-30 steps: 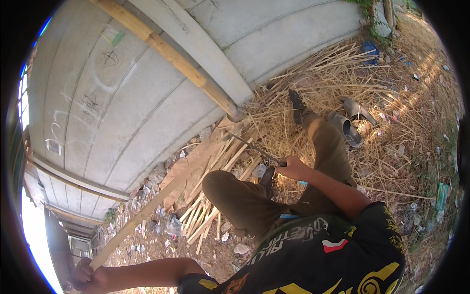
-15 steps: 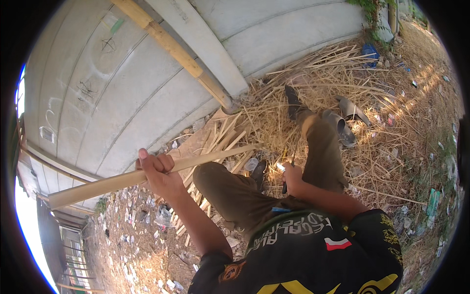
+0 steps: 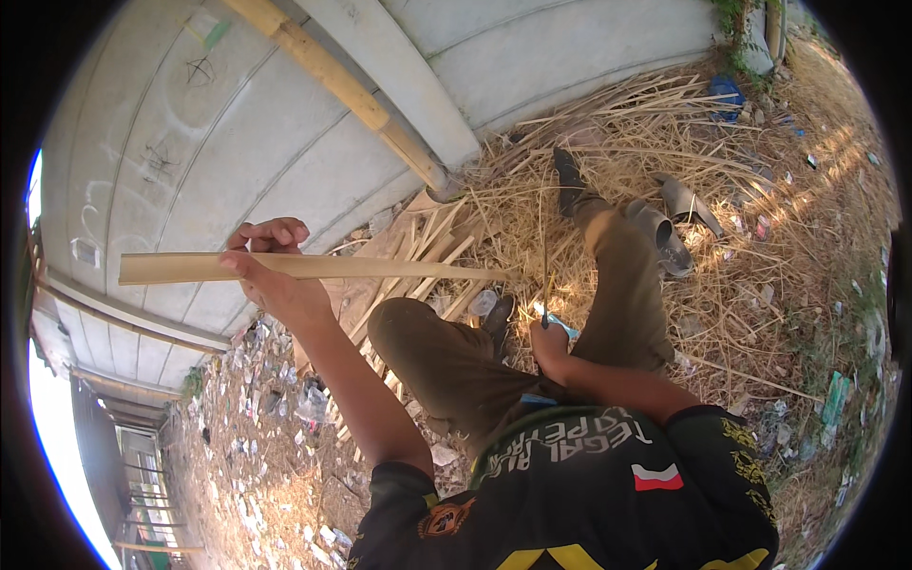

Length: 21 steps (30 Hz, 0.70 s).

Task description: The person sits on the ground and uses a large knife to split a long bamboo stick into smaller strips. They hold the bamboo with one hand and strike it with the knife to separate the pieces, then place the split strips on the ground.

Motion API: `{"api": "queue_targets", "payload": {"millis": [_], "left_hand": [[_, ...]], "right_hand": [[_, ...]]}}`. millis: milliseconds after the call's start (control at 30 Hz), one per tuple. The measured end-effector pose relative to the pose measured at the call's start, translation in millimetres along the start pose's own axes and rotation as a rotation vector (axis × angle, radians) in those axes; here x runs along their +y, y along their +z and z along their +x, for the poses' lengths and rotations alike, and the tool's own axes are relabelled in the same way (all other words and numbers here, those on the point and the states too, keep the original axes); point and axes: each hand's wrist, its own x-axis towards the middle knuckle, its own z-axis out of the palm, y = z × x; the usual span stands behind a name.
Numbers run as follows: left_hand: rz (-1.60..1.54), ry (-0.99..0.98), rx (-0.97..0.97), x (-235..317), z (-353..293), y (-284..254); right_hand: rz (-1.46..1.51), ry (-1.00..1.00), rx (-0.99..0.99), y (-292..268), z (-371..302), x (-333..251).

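My left hand supports a long, flat bamboo strip, its thumb against the near side and its fingers loosely bent on the far side. The strip lies almost level across my view, and its thin end comes down near the straw between my legs. My right hand is closed beside my right knee, around a slim dark tool that points upward; its kind is not clear. Something light blue shows by the right hand's knuckles. My legs are bent and spread on the ground.
Split bamboo strips and pale shavings lie in heaps ahead, against a grey panel wall. A bamboo pole leans there. Grey clogs sit right of my leg. Litter covers the left ground; a blue container stands far right.
My left hand has risen and shifted left, its fingers loosening on the bamboo strip, which is now nearly level. My right hand has moved slightly left and turned.
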Motion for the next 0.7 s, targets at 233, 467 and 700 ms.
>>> {"api": "queue_targets", "payload": {"millis": [233, 467, 700], "left_hand": [[-0.005, 0.011, 0.043, 66, 45, 2], [-0.203, -0.137, -0.199, 32, 43, 10], [-0.205, -0.12, -0.17, 21, 47, 24]], "right_hand": [[0.188, 0.245, -0.151, -4, 0, -7], [0.27, 0.159, -0.497, -7, -16, -59], [0.226, 0.527, -0.748, 14, -19, -103]]}}
